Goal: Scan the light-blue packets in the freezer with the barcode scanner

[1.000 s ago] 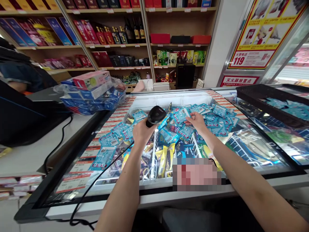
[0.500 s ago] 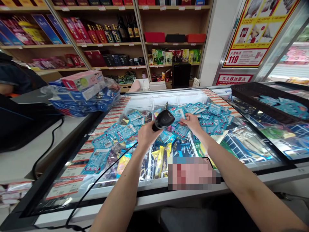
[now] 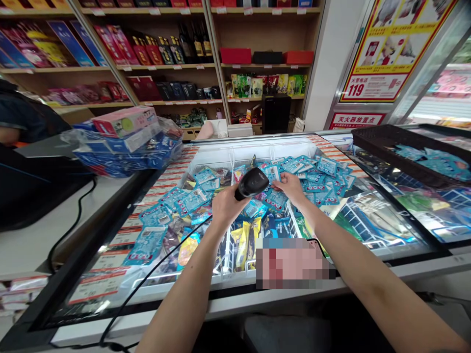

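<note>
Scanner [image 3: 253, 183] and packet [image 3: 271, 172] occupy left and right hands [image 3: 225, 206] [image 3: 290, 188] above freezer glass [image 3: 399, 230], shelves [image 3: 272, 32] behind.

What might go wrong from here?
Loose blue packets crowd around the held packet in the right hand, so the scanner in the left hand might read a neighbour instead. The cable runs close to packets on the left and could drag them. The right forearm might nudge the blurred-out object near the freezer's front edge.

The left hand [image 3: 225, 206] partly hides the scanner [image 3: 253, 183]; pixelation masks a pink object [image 3: 296, 264].
</note>
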{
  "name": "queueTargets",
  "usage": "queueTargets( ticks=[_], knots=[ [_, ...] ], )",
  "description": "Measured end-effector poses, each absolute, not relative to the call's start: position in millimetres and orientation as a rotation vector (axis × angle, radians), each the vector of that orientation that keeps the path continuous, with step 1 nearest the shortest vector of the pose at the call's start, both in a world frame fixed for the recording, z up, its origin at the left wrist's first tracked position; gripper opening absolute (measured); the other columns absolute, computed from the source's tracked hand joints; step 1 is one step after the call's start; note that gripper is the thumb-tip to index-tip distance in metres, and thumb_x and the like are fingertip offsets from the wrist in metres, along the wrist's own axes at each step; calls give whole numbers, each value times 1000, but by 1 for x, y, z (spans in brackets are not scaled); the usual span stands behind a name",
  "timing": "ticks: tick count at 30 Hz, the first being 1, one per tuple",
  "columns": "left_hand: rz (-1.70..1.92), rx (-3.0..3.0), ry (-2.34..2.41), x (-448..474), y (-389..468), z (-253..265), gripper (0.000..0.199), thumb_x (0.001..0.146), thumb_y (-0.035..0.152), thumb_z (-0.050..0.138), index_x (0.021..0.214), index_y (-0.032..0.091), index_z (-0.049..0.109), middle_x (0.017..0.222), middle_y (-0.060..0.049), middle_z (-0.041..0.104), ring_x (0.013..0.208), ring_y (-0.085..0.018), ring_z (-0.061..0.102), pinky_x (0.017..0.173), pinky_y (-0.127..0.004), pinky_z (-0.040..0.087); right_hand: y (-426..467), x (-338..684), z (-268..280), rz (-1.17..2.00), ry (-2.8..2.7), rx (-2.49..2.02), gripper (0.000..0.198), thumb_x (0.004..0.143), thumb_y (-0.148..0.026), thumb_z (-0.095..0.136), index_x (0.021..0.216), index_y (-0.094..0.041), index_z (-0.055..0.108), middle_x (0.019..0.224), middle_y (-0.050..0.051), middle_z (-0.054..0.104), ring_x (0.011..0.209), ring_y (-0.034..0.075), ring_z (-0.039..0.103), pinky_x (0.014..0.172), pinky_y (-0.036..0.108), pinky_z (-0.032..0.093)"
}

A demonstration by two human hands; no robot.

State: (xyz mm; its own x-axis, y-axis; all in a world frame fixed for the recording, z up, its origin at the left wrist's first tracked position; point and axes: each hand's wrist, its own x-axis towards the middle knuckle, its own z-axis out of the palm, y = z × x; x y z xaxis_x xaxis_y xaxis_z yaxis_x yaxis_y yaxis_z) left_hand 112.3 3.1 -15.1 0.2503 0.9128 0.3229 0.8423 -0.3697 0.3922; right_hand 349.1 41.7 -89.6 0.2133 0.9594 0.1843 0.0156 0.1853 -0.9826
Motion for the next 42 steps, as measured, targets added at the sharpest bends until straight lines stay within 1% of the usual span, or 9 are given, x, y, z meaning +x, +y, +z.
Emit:
queueTargets(
  ticks=[9,18,29,32,35,38,40,42],
  knots=[
    [756,2362,1663,112,0,-11,42,76,57,56,100,25,69,86,-4,72,78,-22,65,58,-25,35,43,349,-89,938,-1117,-1193,41,61,-48,76,85,-22,56,69,1,71,70,24,70,65,38,59],
    [697,2351,1661,115,-3,-8,43,77,53,58,107,24,67,92,-6,72,84,-23,65,65,-26,40,41,348,-88,924,-1114,-1209,36,63,-46,75,84,-23,56,66,1,69,68,24,70,67,40,59],
    [710,2339,1730,116,-4,-9,43,77,53,58,108,26,67,91,-5,72,85,-24,65,64,-26,40,40,347,-86,948,-1093,-1192,34,65,-41,73,87,-22,55,67,0,69,68,22,70,67,38,59],
    [687,2341,1762,115,-3,-9,41,78,54,57,105,25,67,91,-6,72,86,-23,65,65,-26,41,38,346,-81,950,-1076,-1208,37,67,-37,72,94,-21,53,68,0,69,67,22,70,67,38,59],
    [676,2364,1788,112,-1,-11,39,78,54,56,101,25,68,92,-5,72,87,-24,66,64,-26,40,33,344,-76,943,-1027,-1217,52,68,-34,71,112,-22,47,68,-2,69,68,23,70,68,40,60],
    [685,2370,1833,108,1,-14,39,78,52,56,105,26,67,94,-5,72,89,-25,66,65,-27,40,30,343,-73,928,-995,-1186,66,69,-33,71,124,-22,37,67,-3,67,68,24,71,68,41,60],
    [694,2378,1860,106,2,-16,39,78,51,56,106,26,66,96,-5,72,91,-25,66,66,-27,40,30,344,-73,916,-999,-1173,65,71,-36,69,125,-23,36,67,-3,66,68,25,71,68,42,60],
    [705,2392,1873,104,2,-18,39,79,51,55,107,26,65,98,-5,72,93,-25,65,67,-27,41,31,346,-74,910,-1017,-1180,57,73,-39,67,121,-24,41,68,-2,66,68,25,70,67,42,60]
  ],
)
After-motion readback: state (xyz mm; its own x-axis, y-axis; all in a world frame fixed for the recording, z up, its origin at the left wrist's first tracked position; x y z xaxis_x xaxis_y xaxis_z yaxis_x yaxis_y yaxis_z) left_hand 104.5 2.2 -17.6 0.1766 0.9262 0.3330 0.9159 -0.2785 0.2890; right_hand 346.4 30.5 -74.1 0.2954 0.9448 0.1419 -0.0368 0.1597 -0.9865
